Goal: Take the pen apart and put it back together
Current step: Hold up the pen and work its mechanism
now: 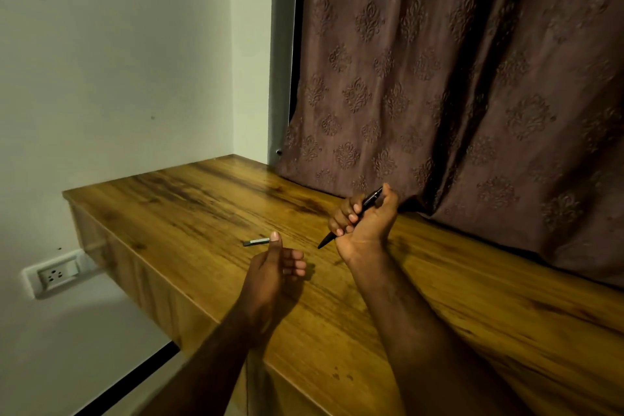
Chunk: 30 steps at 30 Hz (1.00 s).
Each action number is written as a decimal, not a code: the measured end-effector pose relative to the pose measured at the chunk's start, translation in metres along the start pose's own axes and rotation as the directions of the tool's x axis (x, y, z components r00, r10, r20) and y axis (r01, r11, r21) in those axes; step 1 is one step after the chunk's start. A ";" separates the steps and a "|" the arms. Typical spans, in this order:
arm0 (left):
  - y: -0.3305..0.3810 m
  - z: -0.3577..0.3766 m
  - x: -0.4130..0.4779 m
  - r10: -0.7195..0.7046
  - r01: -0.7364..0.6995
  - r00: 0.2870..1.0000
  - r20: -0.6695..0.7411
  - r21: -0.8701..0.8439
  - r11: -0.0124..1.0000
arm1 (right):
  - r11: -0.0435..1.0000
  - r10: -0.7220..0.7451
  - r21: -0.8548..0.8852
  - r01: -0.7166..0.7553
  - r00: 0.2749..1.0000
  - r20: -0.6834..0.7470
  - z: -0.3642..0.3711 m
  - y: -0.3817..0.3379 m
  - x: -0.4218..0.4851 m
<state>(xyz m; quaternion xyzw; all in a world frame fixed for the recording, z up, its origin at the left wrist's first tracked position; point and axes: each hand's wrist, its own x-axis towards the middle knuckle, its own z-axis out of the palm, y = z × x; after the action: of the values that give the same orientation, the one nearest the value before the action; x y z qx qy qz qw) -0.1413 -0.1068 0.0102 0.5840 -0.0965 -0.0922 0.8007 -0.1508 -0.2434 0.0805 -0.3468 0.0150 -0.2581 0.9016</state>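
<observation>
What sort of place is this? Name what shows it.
Likely a room in a home, perhaps a bedroom or study: a wooden desk against a plain wall, a patterned brown curtain and a wall socket.

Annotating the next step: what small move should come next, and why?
Probably the left hand pinches up the small grey part, which lies on the table at its thumb tip and is held by nothing; the right hand grips the black pen.
</observation>
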 end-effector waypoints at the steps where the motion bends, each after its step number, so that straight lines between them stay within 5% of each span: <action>1: -0.001 -0.001 0.001 0.004 -0.004 1.000 0.003 0.031 1.000 | 1.000 0.003 -0.008 -0.003 1.000 0.005 -0.001 0.001 0.000; 16: -0.003 -0.004 0.000 0.044 -0.049 0.998 0.040 0.144 0.988 | 0.995 0.050 -0.090 -0.043 0.996 0.072 0.003 0.006 -0.010; 30: 0.003 0.001 -0.007 0.013 -0.017 0.998 0.068 0.055 0.998 | 0.989 0.067 -0.139 -0.053 0.993 0.100 0.007 0.007 -0.014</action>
<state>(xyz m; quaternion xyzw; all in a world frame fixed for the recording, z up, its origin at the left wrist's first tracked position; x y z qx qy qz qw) -0.1482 -0.1049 0.0133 0.6019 -0.1304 -0.1033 0.7811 -0.1582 -0.2282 0.0788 -0.4200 -0.0042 -0.2106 0.8828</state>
